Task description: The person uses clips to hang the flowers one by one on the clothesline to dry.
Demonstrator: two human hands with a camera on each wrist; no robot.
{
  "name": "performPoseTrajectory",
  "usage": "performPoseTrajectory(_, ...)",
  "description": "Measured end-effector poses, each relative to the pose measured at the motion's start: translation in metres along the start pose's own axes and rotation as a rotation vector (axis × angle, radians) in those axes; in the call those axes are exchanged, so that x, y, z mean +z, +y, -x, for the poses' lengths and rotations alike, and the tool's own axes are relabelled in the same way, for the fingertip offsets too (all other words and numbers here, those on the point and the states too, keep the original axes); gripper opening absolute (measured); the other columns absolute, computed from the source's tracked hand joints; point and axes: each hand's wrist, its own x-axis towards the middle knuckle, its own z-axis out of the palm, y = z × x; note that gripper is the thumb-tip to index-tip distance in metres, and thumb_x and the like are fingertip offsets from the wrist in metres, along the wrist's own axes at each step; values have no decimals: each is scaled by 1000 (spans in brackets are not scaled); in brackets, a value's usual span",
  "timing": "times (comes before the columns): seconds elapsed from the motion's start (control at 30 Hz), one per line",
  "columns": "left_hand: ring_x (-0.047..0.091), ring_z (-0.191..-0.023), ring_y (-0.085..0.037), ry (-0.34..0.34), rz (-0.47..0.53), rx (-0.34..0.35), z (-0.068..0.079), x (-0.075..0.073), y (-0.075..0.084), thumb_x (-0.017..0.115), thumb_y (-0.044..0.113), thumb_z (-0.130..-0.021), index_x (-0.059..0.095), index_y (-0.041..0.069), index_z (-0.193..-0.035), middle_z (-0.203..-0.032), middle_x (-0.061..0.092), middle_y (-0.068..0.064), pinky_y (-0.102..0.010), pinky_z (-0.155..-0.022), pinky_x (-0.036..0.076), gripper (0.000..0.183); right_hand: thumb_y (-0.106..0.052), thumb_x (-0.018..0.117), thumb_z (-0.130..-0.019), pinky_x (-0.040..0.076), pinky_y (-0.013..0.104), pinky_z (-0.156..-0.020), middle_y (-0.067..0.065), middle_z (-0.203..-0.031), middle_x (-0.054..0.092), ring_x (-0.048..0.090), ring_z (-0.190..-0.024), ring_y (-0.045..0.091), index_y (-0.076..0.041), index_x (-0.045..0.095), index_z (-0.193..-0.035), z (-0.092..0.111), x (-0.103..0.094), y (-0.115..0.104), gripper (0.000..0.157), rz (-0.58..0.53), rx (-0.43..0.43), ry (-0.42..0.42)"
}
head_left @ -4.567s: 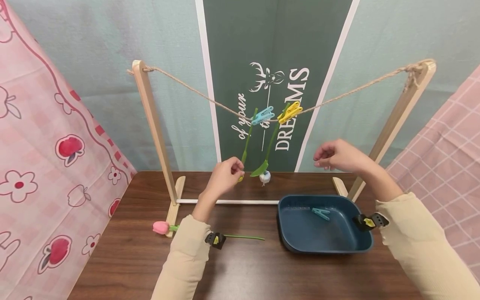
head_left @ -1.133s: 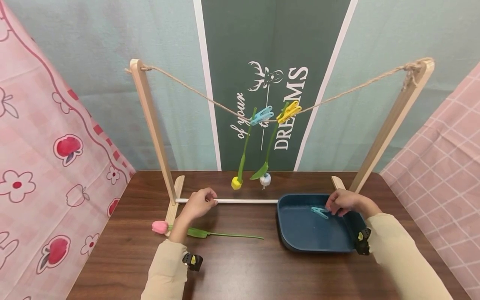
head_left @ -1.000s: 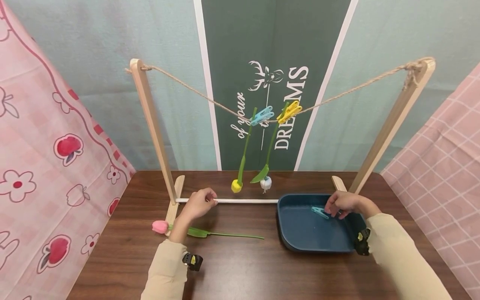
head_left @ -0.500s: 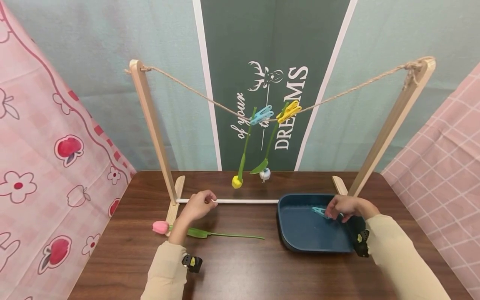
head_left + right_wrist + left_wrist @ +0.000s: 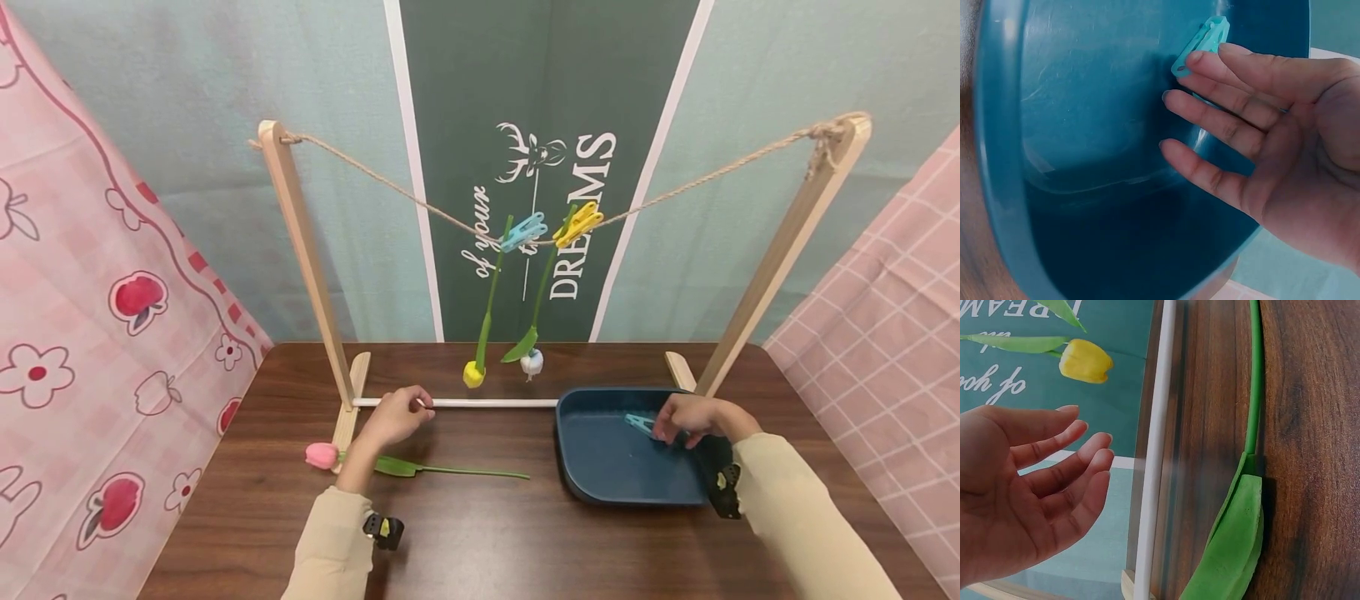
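Note:
My right hand (image 5: 692,417) reaches into the dark blue basin (image 5: 630,487), its fingertips right at a light blue clothespin (image 5: 637,424). In the right wrist view the fingers spread, and the thumb and index tips overlap the clothespin (image 5: 1200,47). My left hand (image 5: 399,415) hovers with loosely bent fingers near the white rod (image 5: 495,403), holding nothing. A pink tulip (image 5: 321,455) lies below it, its green stem pointing right. From the rope hang a yellow tulip (image 5: 474,374), clipped by a blue clothespin (image 5: 525,232), and a white tulip (image 5: 532,362), clipped by a yellow clothespin (image 5: 578,225).
Two wooden posts (image 5: 307,258) hold the sagging rope (image 5: 382,177) across the wooden table (image 5: 480,550). The basin stands by the right post's foot. Behind is a green and grey-blue curtain (image 5: 345,75); pink cloths (image 5: 67,292) flank both sides.
My left hand has left the yellow tulip and come down over the table. My right hand has lowered into the basin and edged closer to the clothespin. The hanging tulips sway slightly.

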Motion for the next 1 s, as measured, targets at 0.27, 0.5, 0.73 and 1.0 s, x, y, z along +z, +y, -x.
performPoseTrajectory(0.27, 53, -67, -16, 5, 1, 13, 1, 1, -2, 65, 10, -82, 61, 7, -84, -73, 60, -3, -32, -61, 42, 5, 4, 48, -81, 49, 40, -65, 13, -84, 63, 58, -80, 23, 9, 63, -88, 3, -3, 0, 17, 4, -13, 25)
performPoseTrajectory(0.5, 52, -66, -15, 12, 4, 1, 1, 0, -1, 65, 10, -82, 62, 7, -85, -73, 59, -2, -31, -61, 41, 5, 7, 50, -79, 47, 34, -56, 8, -72, 62, 58, -68, 20, 9, 63, -81, 4, -3, 0, 13, 23, -47, 100)
performPoseTrajectory(0.73, 50, -62, -13, 37, 5, 44, 0, 1, -2, 65, 4, -79, 61, 2, -84, -68, 57, -1, -30, -59, 41, 7, 8, 54, -76, 48, 35, -54, 9, -67, 62, 58, -63, 19, 12, 62, -77, 7, -5, -4, 9, 38, -123, 103)
performPoseTrajectory(1.0, 51, -63, -12, 37, 18, 53, 0, 0, -3, 62, -1, -79, 61, 1, -83, -69, 58, -1, -29, -59, 42, 5, 8, 53, -76, 48, 33, -53, 9, -67, 62, 58, -62, 20, 11, 61, -75, 8, -11, -16, 9, 79, -164, 86)
